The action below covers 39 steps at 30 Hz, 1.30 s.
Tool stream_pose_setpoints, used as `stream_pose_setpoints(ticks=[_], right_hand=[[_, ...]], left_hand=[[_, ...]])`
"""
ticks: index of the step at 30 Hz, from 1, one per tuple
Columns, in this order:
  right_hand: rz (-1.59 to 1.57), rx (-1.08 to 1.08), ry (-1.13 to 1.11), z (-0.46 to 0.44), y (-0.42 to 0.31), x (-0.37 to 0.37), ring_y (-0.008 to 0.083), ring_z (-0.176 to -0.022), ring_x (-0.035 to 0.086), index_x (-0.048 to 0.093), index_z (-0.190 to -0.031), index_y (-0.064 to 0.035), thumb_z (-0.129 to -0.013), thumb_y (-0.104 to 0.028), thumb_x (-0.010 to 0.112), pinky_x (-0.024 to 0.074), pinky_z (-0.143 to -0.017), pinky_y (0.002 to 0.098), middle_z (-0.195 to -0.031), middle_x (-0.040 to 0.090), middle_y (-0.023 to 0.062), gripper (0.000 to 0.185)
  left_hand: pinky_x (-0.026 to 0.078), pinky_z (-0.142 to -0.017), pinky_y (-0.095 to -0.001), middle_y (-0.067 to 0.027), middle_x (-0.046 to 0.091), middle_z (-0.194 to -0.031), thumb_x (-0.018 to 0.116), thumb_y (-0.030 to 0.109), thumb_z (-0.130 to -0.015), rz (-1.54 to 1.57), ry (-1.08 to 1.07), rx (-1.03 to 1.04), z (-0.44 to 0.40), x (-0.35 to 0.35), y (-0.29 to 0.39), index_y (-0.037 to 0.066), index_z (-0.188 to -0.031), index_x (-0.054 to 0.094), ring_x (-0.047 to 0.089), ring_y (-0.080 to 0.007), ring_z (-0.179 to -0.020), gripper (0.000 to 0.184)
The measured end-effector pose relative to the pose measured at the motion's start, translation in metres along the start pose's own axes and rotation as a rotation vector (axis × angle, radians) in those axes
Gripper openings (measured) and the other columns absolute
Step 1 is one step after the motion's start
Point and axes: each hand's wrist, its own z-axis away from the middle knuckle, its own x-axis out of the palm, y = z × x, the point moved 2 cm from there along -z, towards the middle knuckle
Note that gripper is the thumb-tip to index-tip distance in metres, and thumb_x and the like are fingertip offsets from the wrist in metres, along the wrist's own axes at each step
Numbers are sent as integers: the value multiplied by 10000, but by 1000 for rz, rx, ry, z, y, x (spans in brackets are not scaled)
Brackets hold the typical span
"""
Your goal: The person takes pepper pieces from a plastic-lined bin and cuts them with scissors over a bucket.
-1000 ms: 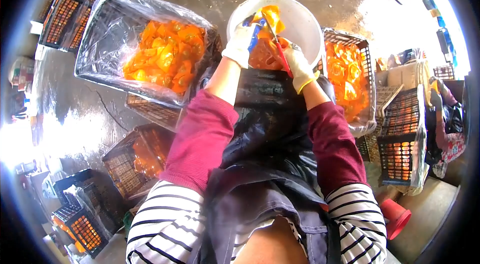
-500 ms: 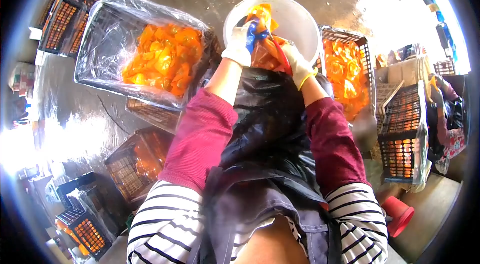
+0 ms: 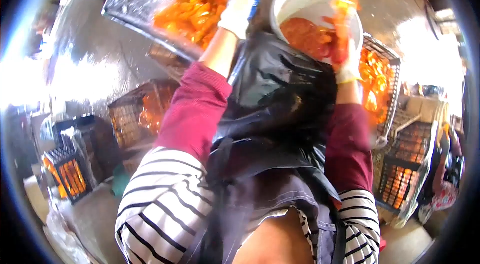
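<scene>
My left hand [image 3: 241,8], in a white glove with blue over the fingers, is beside the right edge of the plastic-lined crate [image 3: 137,11]. Its fingers are blurred, and I cannot tell whether it holds anything. My right hand [image 3: 348,68], gloved in white, is at the right rim of the white bucket [image 3: 282,1], closed around a soft orange piece [image 3: 345,5] that sticks up past the rim. Something red shows along the grip, smeared by motion. Reddish wet pulp [image 3: 305,36] lies in the bucket. Shiny orange pieces [image 3: 197,9] fill part of the lined crate.
A black crate of orange pieces [image 3: 375,79] stands right of the bucket. Another crate [image 3: 127,114] is at the left. Stacked crates [image 3: 400,179] and a person [image 3: 447,164] are at the far right. A black apron [image 3: 280,94] covers my lap.
My hands have moved apart: the left from the bucket towards the lined crate, the right to the bucket's right side with an orange piece. The view has shifted, and the pulp now shows.
</scene>
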Motion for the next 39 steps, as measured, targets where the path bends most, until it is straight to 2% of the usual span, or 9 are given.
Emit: stream_pose_setpoints(ticks=[3, 7, 12, 14, 15, 17, 25, 32, 39], right_hand=[[-282, -247, 201, -3, -23, -20, 261, -932, 599, 520, -1057, -24, -845, -444, 602, 486, -816, 388, -1060, 614, 147, 477], [-563, -285, 304, -1, -13, -54, 338, -1251, 391, 322, -1266, -15, -817, -502, 612, 292, -1048, 511, -1362, 407, 198, 723], [-618, -108, -93, -8, -6, -46, 286, -1175, 519, 512, -1170, 50, -878, -409, 561, 391, -1029, 451, -1280, 522, 181, 546], [-663, -50, -308, -13, -4, -46, 294, -1168, 523, 508, -1166, 49, -891, -385, 551, 394, -1026, 457, -1277, 522, 187, 516], [-520, -78, 193, -6, -7, -32, 306, -1170, 516, 502, -1169, 52, -904, -364, 541, 397, -1022, 467, -1277, 515, 201, 494], [-450, -73, 204, -5, -7, -27, 313, -1165, 484, 468, -1179, 29, -915, -398, 510, 395, -998, 452, -1288, 477, 193, 503], [-243, -157, 83, 4, -5, -2, 341, -1122, 510, 448, -1182, 25, -922, -346, 523, 436, -942, 435, -1249, 487, 194, 460], [340, -155, -50, -33, 37, -53, 310, -1056, 576, 447, -1230, -17, -941, -316, 488, 476, -876, 357, -1212, 543, 242, 417], [-124, 113, -17, -10, 37, -26, 273, -1007, 587, 468, -1264, -32, -974, -318, 418, 504, -815, 366, -1177, 575, 154, 410]], left_hand=[[487, -733, -361, -113, 665, -942, 633, 293, -834, -21, 73, -512, 10, -79, -47, 57, -1085, 612, 628, -234, -853, 345], [413, -933, -348, -167, 523, -1274, 627, 451, -805, -365, -165, -479, 48, -116, -104, 87, -1377, 365, 529, -296, -1124, 726], [384, -988, -406, -173, 468, -1347, 585, 567, -761, -827, -423, -485, 38, -80, -128, 112, -1420, 299, 482, -316, -1213, 850], [418, -952, -411, -159, 553, -1253, 579, 528, -772, -924, -460, -490, 25, -67, -127, 91, -1280, 495, 525, -311, -1169, 675], [428, -941, -410, -156, 574, -1224, 575, 522, -777, -963, -511, -487, 19, -65, -122, 86, -1227, 546, 535, -308, -1158, 627], [464, -868, -397, -152, 646, -1084, 579, 490, -791, -1034, -508, -452, 14, -64, -127, 65, -1009, 671, 607, -313, -1031, 486], [477, -911, -399, -122, 653, -1036, 601, 401, -862, 1282, 59, -613, 18, -105, -119, 37, -1076, 592, 626, -267, -959, 423], [468, -873, -305, -106, 645, -1097, 569, 359, -894, 530, 64, -450, -13, -81, -117, 4, -1153, 590, 613, -208, -987, 440], [458, -885, -295, -110, 642, -1115, 449, 327, -951, 344, 69, -259, -27, -49, -30, -10, -1151, 587, 601, -186, -1018, 416]])
